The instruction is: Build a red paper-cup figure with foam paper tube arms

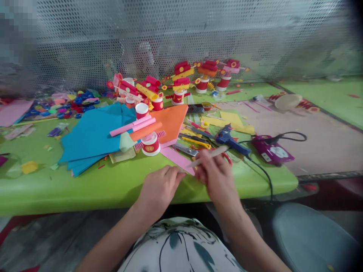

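My right hand pinches a pale, slim stick that slants up to the right, its tip pointing toward my left hand. My left hand is closed, thumb against forefinger, just left of that tip; what it pinches is too small to make out. Under and behind my fingers lies a pink paper strip. A red and white paper cup with a gold emblem and pink coiled arms stands beyond my left hand. Scissors lie beyond my right hand.
Blue foam sheets and an orange sheet cover the left middle. A blue glue gun and a purple power strip with cables lie right. Several finished cup figures stand by the mesh panel. A stool is at lower right.
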The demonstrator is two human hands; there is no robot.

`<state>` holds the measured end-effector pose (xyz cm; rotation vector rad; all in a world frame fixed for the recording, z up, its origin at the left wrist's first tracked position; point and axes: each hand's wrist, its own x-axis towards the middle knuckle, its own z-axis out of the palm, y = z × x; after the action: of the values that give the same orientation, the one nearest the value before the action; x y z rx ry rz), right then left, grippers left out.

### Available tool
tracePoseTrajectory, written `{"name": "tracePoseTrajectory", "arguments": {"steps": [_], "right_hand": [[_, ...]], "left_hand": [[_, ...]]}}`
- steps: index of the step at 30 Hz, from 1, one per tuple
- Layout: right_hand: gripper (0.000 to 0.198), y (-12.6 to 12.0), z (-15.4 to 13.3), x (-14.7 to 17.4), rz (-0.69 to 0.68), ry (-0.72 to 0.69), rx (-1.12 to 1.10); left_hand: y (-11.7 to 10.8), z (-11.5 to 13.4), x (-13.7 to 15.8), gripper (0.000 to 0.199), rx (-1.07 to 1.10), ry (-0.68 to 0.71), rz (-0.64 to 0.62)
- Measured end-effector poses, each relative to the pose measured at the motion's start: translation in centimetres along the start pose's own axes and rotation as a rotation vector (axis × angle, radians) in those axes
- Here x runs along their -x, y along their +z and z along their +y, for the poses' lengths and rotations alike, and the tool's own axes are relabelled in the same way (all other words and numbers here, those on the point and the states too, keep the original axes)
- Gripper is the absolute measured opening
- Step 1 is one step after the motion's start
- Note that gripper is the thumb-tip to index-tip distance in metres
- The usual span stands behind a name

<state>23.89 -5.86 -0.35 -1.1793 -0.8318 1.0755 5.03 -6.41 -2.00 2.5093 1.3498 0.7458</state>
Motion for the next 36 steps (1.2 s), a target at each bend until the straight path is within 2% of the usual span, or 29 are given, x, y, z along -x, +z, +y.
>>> {"name": "tracePoseTrajectory", "arguments": {"steps": [2,3,5,8,10,13,16,22,24,26,29,34,36], "right_hand": [[0.041,-0.6,-1.1,-0.6,0.162,-0.026,-0.152],[0.041,-0.9,-1.7,-0.8,0.160,-0.014,-0.205],[0.040,-1.2,-2.6,-1.2,0.056,0.040,-0.295],[0.035,-0.9,-2.8,-1.4,-0.114,0.136,-0.410],[0.031,-0.4,-2.4,-1.6,-0.185,0.199,-0.466],[0.026,0.5,-1.6,-2.0,-0.239,0.264,-0.506],[0.024,1.3,-1.0,-2.4,-0.241,0.288,-0.515],[0.023,3.2,-1.0,-2.4,-0.207,0.168,-0.439],[0.022,3.9,-1.2,-2.2,-0.158,0.079,-0.402],[0.022,4.6,-1.3,-2.0,-0.115,-0.029,-0.346],[0.020,5.9,-1.2,-1.9,-0.098,-0.167,-0.262],[0.008,8.1,-0.5,-2.0,-0.137,-0.405,-0.133],[0.009,8.6,-0.3,-2.0,-0.130,-0.440,-0.048]], "left_hand": [[-0.5,-0.5,0.7,0.025,0.021,-0.017,0.034],[-0.9,-0.7,1.1,0.024,0.072,-0.033,0.058],[-1.7,-1.1,1.8,0.020,0.249,-0.097,0.069],[-2.9,-2.0,2.5,0.018,0.608,-0.318,0.064],[-3.5,-2.9,2.8,0.016,0.836,-0.443,0.182],[-4.2,-4.6,2.7,0.008,1.127,-0.583,0.435],[-4.8,-6.4,2.2,0.005,1.309,-0.631,0.547],[-5.2,-8.7,-0.2,0.003,1.321,-0.652,0.652],[-4.7,-8.9,-0.9,0.011,1.270,-0.635,0.603],[-4.1,-8.9,-1.4,0.032,1.168,-0.601,0.549],[-3.2,-8.5,-2.1,0.055,1.076,-0.584,0.546],[-3.0,-8.0,-3.4,0.056,1.125,-0.585,0.505],[-3.1,-8.0,-3.8,0.054,1.147,-0.597,0.494]]}}
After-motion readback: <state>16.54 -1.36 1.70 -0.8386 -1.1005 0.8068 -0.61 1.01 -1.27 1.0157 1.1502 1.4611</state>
